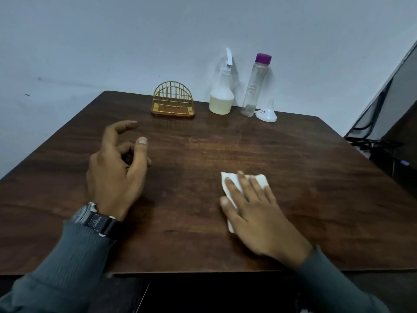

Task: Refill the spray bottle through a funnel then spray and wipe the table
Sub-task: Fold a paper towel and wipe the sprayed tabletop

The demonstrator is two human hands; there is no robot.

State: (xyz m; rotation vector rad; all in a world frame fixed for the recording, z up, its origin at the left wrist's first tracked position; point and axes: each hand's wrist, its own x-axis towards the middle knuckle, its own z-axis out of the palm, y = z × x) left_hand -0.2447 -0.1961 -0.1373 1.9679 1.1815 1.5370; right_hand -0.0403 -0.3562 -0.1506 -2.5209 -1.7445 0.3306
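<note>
Here, we look down over a dark wooden table (203,249) from the person's head. The spray bottle (222,96) stands upright at the far edge by the wall, trigger head fitted, with pale yellowish liquid in its lower part. Just right of the spray bottle stands a clear bottle with a purple cap (255,86), holding very little. Further right again a white funnel (267,115) rests mouth-down. Just left of the spray bottle sits a gold wire napkin holder (172,102).

Well in front of the spray bottle, toward the near edge, the right hand (255,213) lies flat with straight, spread fingers, pressing a folded white tissue (259,179) onto the wood. In front and to the left of the spray bottle, the left hand (117,168) is loosely curled with the forefinger out, holding nothing. We cannot tell whether it touches the wood.

We judge the filling finished and the wiping under way. To wipe well, we would press evenly through the whole palm and run overlapping strokes from the spray bottle's side back toward the near edge. We would turn the tissue once it is soaked, and stop short of the standing bottles so nothing tips.
</note>
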